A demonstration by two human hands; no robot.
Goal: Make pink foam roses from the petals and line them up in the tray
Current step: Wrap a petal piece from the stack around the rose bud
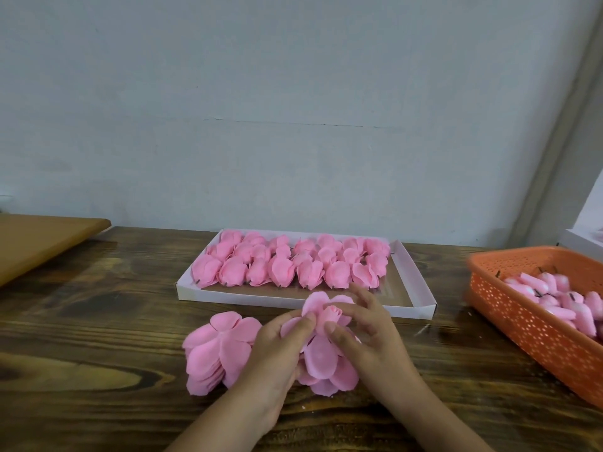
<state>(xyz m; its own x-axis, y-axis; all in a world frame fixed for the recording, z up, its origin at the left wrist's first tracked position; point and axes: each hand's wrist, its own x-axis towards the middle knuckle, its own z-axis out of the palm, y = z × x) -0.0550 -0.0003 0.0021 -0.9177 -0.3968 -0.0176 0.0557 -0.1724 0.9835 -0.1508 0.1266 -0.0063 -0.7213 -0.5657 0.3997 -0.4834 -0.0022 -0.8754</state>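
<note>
A: Item one, work surface?
B: Dark wooden counter (98,321), set against a pale wall (293,93). A brown board (39,243) lies at its far left edge.

A: Item two, the tray?
B: White cardboard tray (421,288), brown floor inside, at the centre rear of the counter. Finished pink roses (287,262) lie in it in rows, filling the back part; the strip nearest the person is bare cardboard.

A: Item three, loose stock?
B: One stack of pink foam petal sheets (217,350) on the counter, just left of the hands. An orange perforated basket (535,324) at the right holds pink buds on short dark stems (554,298). A white box (580,243) shows partly behind the basket.

A: Item four, piece in work?
B: One rose being assembled (323,353), in front of the tray and touching the counter at its lower petals. A rolled bud (332,313) stands at its centre with flat petals spread around it.

A: Hands?
B: Left hand (280,350), fingers curled, pinching the petals at the left side of the bud. Right hand (368,331), thumb and fingers curled round the bud and petals from the right. Both grip the same piece.
</note>
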